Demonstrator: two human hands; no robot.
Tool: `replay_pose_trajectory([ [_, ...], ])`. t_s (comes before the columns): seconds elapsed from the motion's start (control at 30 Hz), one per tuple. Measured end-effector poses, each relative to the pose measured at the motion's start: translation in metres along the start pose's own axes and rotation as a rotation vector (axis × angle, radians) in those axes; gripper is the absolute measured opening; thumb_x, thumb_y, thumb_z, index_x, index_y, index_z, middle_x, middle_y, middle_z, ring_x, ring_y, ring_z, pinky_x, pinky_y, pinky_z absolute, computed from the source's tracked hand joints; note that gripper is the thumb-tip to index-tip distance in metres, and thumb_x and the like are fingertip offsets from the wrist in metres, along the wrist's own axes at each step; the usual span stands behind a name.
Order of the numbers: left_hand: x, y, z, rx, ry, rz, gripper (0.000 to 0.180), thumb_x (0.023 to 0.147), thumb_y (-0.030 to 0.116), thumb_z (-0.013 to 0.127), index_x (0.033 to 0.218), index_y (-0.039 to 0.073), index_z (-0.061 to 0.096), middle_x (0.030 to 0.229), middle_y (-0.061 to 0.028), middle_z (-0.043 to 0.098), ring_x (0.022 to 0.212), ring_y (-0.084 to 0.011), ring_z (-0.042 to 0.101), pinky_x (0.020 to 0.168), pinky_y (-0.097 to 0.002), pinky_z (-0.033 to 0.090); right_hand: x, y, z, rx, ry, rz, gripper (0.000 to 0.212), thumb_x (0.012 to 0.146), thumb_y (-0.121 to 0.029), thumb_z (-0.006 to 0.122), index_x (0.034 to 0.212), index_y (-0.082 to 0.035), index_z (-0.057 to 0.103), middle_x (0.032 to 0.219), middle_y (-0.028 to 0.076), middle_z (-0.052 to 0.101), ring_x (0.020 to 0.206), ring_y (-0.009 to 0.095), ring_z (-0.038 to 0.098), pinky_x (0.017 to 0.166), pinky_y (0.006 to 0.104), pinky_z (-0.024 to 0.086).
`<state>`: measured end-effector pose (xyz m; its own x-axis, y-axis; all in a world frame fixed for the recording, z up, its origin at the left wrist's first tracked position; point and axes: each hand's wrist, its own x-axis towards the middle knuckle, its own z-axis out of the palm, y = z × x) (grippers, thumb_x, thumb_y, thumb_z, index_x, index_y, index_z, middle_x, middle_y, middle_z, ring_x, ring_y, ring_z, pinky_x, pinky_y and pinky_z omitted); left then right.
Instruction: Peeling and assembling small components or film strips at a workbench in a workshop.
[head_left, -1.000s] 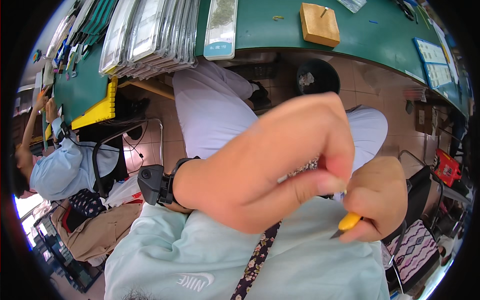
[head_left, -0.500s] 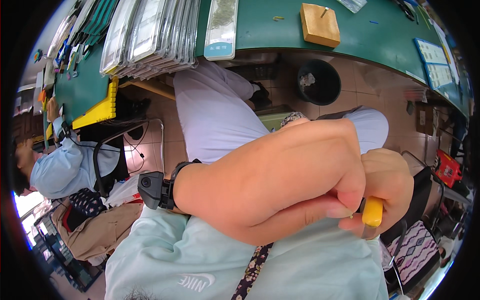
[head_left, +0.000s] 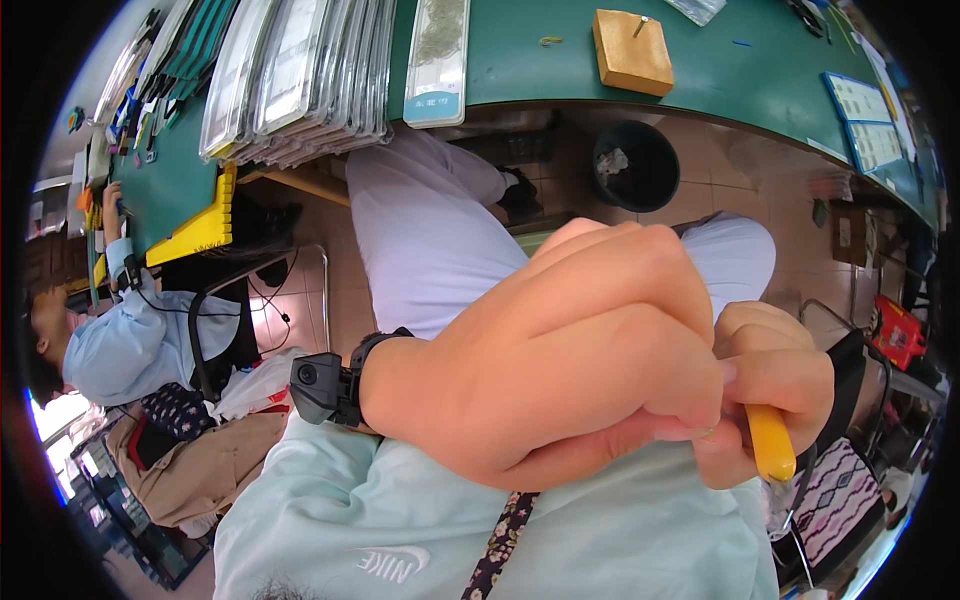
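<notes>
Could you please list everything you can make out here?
Worktop: at least one, green, top
Case stack: one, clear, upper left
Flat case: one, clear and blue, on worktop
Wooden block: one, tan, on worktop
Bin: one, black, below worktop
Notched piece: one, yellow, left
Co-worker: one, light-blue sleeve, left
Handle: one, yellow, in right hand
Wrist camera: one, black, left of centre
Shirt: one, pale green, bottom
Trousers: one pair, pale, centre
Left hand: one, bare, centre
Right hand: one, bare, centre right

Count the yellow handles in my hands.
1 visible: a yellow handle held in your right hand, its rounded end pointing toward the picture's lower edge. Your left hand is closed beside it, so others may be hidden inside either hand.
</notes>
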<state>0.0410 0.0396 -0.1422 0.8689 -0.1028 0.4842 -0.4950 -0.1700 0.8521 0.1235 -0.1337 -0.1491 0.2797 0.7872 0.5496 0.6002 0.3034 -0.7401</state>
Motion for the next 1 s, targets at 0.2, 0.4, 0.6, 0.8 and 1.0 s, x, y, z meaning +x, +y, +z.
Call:
replay_pose_trajectory([
  [0.2, -0.007, -0.004, 0.001, 0.181, 0.094, 0.169, 0.014, 0.070, 0.016, 0.071, 0.078, 0.017, 0.060, 0.076, 0.0015, 0.054, 0.073, -0.0152, 0.057, 0.077, -0.0358, 0.043, 0.001, -0.001, 0.009, 0.035, 0.086, -0.029, 0.026, 0.070, -0.009, 0.059, 0.092, -0.001, 0.046, 0.047, 0.000, 0.039, 0.036, 0.011, 0.029, 0.039, 0.0263, 0.021],
  [0.4, -0.007, -0.007, 0.008, 0.189, 0.193, 0.249, 0.019, 0.068, 0.014, 0.071, 0.080, 0.016, 0.057, 0.079, 0.0005, 0.052, 0.075, -0.0144, 0.056, 0.085, -0.0383, 0.041, 0.002, -0.005, 0.005, 0.030, 0.059, -0.019, 0.027, 0.065, -0.004, 0.055, 0.091, -0.002, 0.047, 0.047, 0.000, 0.037, 0.035, 0.011, 0.030, 0.039, 0.0264, 0.021],
  [0.6, -0.010, -0.011, 0.010, 0.211, 0.181, 0.312, 0.018, 0.069, 0.016, 0.072, 0.081, 0.016, 0.058, 0.079, 0.0008, 0.053, 0.076, -0.0156, 0.057, 0.084, -0.0408, 0.042, 0.003, -0.007, 0.005, 0.016, 0.032, -0.024, 0.029, 0.065, -0.003, 0.054, 0.093, -0.002, 0.045, 0.048, 0.000, 0.038, 0.036, 0.011, 0.031, 0.039, 0.0262, 0.023],
  [0.8, -0.008, -0.001, 0.008, 0.244, 0.113, 0.077, 0.022, 0.067, 0.019, 0.075, 0.081, 0.012, 0.059, 0.075, -0.0002, 0.055, 0.072, -0.0171, 0.058, 0.079, -0.0399, 0.044, -0.005, -0.008, 0.009, 0.011, 0.177, 0.052, 0.034, 0.059, -0.005, 0.069, 0.092, -0.005, 0.059, 0.048, -0.001, 0.038, 0.037, 0.017, 0.034, 0.036, 0.0282, 0.022],
  [1.0, -0.005, -0.007, 0.009, 0.298, 0.118, 0.139, 0.023, 0.061, 0.007, 0.074, 0.078, 0.008, 0.059, 0.075, -0.0039, 0.055, 0.069, -0.0189, 0.060, 0.074, -0.0389, 0.045, -0.005, -0.009, 0.012, -0.030, 0.236, 0.093, 0.034, 0.060, -0.003, 0.068, 0.093, -0.004, 0.058, 0.048, 0.001, 0.041, 0.037, 0.017, 0.035, 0.038, 0.0287, 0.023],
])
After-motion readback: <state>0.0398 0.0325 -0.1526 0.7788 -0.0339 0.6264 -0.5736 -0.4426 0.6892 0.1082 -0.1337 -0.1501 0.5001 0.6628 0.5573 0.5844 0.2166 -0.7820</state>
